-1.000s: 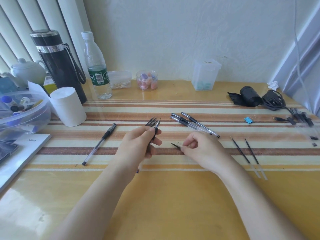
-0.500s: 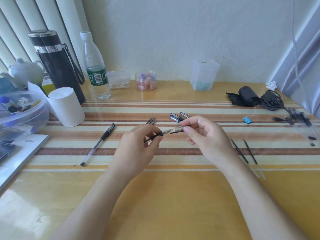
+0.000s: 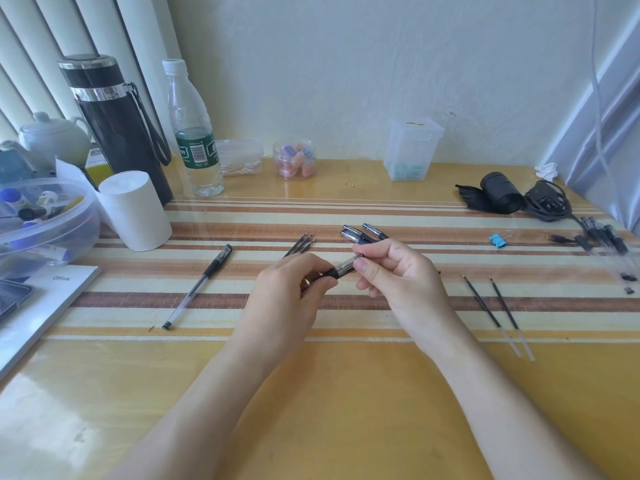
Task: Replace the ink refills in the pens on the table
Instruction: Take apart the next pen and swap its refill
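My left hand (image 3: 287,292) grips a pen by its black grip section (image 3: 329,273), held above the striped table. My right hand (image 3: 394,271) pinches a clear cap (image 3: 346,264) that sits over the pen's tip end. Behind my left hand a bundle of thin refills (image 3: 302,244) pokes out, points up. Several capped pens (image 3: 360,233) lie just beyond my right hand. One assembled pen (image 3: 197,287) lies diagonally at the left. Two thin refills (image 3: 491,306) lie at the right.
A white cylinder (image 3: 133,209), black flask (image 3: 114,126), water bottle (image 3: 194,133) and clear tub (image 3: 41,220) crowd the left. More pens (image 3: 606,240), a blue binder clip (image 3: 498,240) and black cables (image 3: 543,202) sit at the far right. A booklet (image 3: 45,306) lies at the left edge.
My right hand picked the cap up from the table, raised it and brought it to the pen in my left hand; the cap now covers the tip that was bare.
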